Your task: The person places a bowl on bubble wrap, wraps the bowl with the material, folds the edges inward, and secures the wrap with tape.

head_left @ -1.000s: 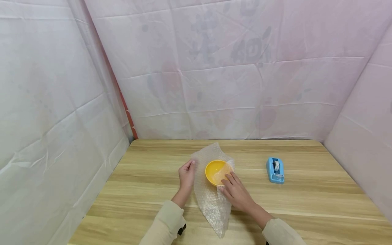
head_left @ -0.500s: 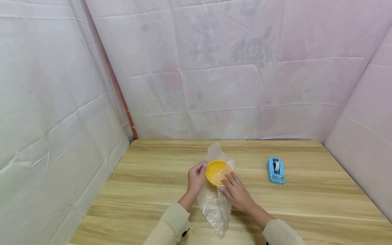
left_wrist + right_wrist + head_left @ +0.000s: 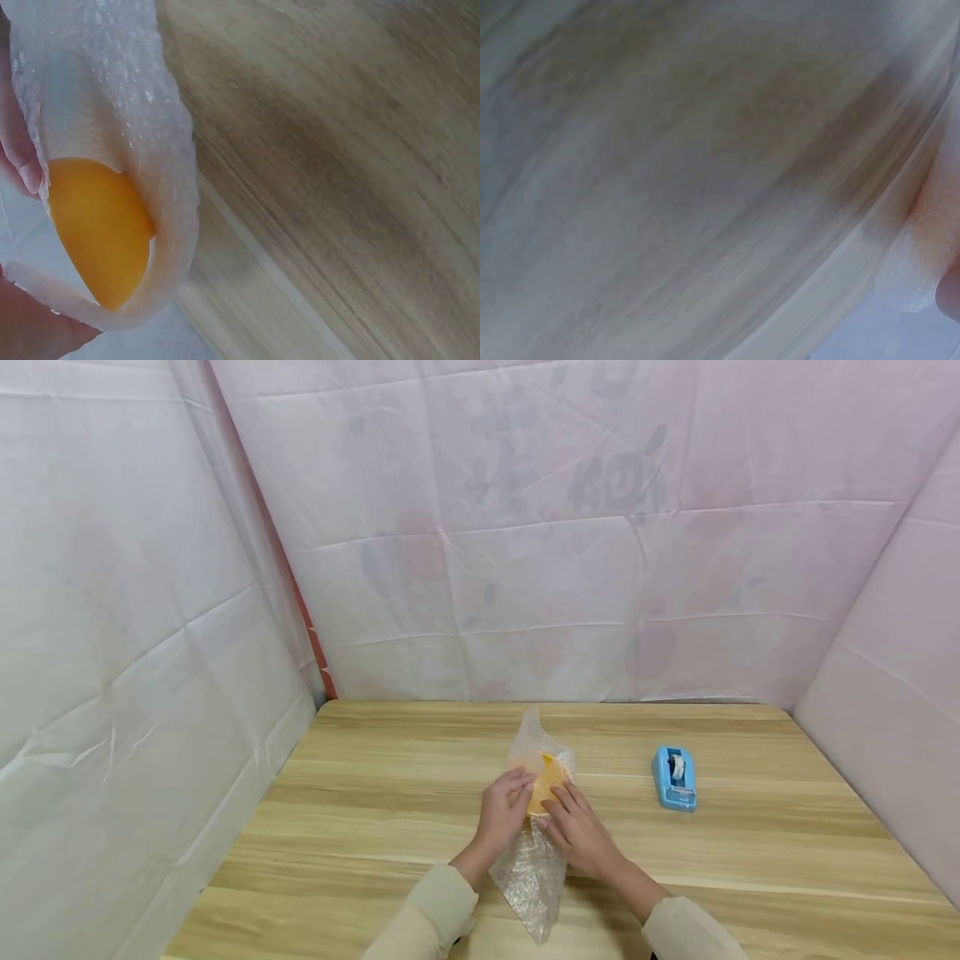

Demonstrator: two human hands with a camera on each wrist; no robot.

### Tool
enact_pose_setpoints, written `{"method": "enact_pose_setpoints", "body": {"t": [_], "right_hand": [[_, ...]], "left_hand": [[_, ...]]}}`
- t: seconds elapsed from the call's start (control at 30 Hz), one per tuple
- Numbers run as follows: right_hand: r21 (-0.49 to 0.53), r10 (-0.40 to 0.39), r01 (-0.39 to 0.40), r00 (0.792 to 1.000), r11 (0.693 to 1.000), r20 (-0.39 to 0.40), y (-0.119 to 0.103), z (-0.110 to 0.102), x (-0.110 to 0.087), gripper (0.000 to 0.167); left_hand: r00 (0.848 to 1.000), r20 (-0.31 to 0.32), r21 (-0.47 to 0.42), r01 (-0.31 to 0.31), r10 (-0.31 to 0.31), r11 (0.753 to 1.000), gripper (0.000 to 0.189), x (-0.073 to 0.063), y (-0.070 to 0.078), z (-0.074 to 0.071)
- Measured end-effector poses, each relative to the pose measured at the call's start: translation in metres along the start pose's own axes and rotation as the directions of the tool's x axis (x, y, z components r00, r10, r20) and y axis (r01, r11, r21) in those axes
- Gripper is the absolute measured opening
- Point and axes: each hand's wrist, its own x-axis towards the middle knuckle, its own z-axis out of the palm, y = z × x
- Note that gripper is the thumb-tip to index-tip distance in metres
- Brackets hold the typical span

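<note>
A yellow bowl sits on a sheet of bubble wrap, with flaps of the wrap folded in over it from both sides. My left hand pinches the left flap and holds it over the bowl. On the other side my right hand rests with extended fingers on the right flap, pressing it against the bowl. In the left wrist view the bowl shows inside the curved wrap. Only a fingertip and some wrap appear at the right wrist view's edge.
A blue tape dispenser with a roll in it stands to the right on the wooden table. White sheeting hangs behind the table and along both sides.
My left hand has moved right, bringing the left flap of bubble wrap from beside the bowl to over it. My right hand has stayed in place on the right flap.
</note>
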Motion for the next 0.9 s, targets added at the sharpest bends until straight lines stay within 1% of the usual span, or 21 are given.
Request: {"method": "enact_pose_setpoints", "body": {"t": [0.17, 0.23, 0.33, 0.4, 0.5, 0.6, 0.63, 0.7, 0.73, 0.77, 0.8, 0.87, 0.9], "right_hand": [[0.014, 0.009, -0.009, 1.000, 1.000, 0.001, 0.000, -0.001, 0.000, 0.029], [0.018, 0.008, -0.008, 1.000, 1.000, 0.000, -0.001, -0.001, 0.000, 0.029], [0.016, -0.018, 0.018, 1.000, 1.000, -0.012, -0.001, -0.001, 0.000, 0.028], [0.017, -0.040, 0.040, 0.999, 0.999, -0.021, -0.001, -0.002, 0.000, 0.028], [0.027, -0.055, 0.056, 0.998, 0.998, -0.029, -0.002, -0.003, 0.000, 0.032], [0.044, -0.049, 0.051, 0.998, 0.998, -0.033, -0.003, -0.004, -0.001, 0.036], [0.046, -0.048, 0.050, 0.998, 0.998, -0.036, -0.003, -0.005, -0.001, 0.035], [0.051, -0.052, 0.054, 0.998, 0.997, -0.042, -0.003, -0.006, -0.001, 0.034], [0.052, -0.053, 0.055, 0.998, 0.997, -0.043, -0.003, -0.006, -0.001, 0.032], [0.055, -0.054, 0.056, 0.998, 0.997, -0.045, -0.003, -0.007, -0.001, 0.031], [0.058, -0.052, 0.055, 0.998, 0.997, -0.045, -0.003, -0.007, -0.001, 0.031], [0.072, -0.036, 0.039, 0.999, 0.997, -0.038, -0.002, -0.007, -0.001, 0.030], [0.078, -0.023, 0.025, 0.999, 0.997, -0.035, -0.002, -0.007, -0.002, 0.030]], "left_hand": [[0.999, 0.033, 0.065, -0.038, 0.036, 0.997, 0.025, -0.001, 0.001, 0.001], [0.998, 0.044, 0.108, -0.057, 0.053, 0.993, 0.025, -0.001, 0.000, 0.002], [0.995, 0.076, 0.167, -0.080, 0.068, 0.983, 0.027, -0.002, -0.002, 0.001], [0.990, 0.114, 0.207, -0.104, 0.081, 0.973, 0.029, -0.002, -0.004, -0.001], [0.977, 0.200, 0.248, -0.127, 0.078, 0.960, 0.031, -0.002, -0.006, -0.005], [0.955, 0.287, 0.296, -0.158, 0.070, 0.942, 0.030, -0.001, -0.008, -0.011], [0.947, 0.313, 0.322, -0.174, 0.069, 0.930, 0.031, -0.001, -0.009, -0.013], [0.928, 0.364, 0.393, -0.234, 0.083, 0.889, 0.031, 0.001, -0.011, -0.016], [0.917, 0.388, 0.436, -0.268, 0.089, 0.859, 0.031, 0.001, -0.012, -0.018], [0.905, 0.414, 0.481, -0.311, 0.100, 0.820, 0.030, 0.002, -0.013, -0.020], [0.890, 0.442, 0.532, -0.362, 0.113, 0.766, 0.030, 0.002, -0.014, -0.021], [0.859, 0.492, 0.610, -0.455, 0.140, 0.649, 0.029, 0.003, -0.017, -0.023], [0.846, 0.513, 0.638, -0.487, 0.144, 0.596, 0.030, 0.003, -0.018, -0.023]]}}
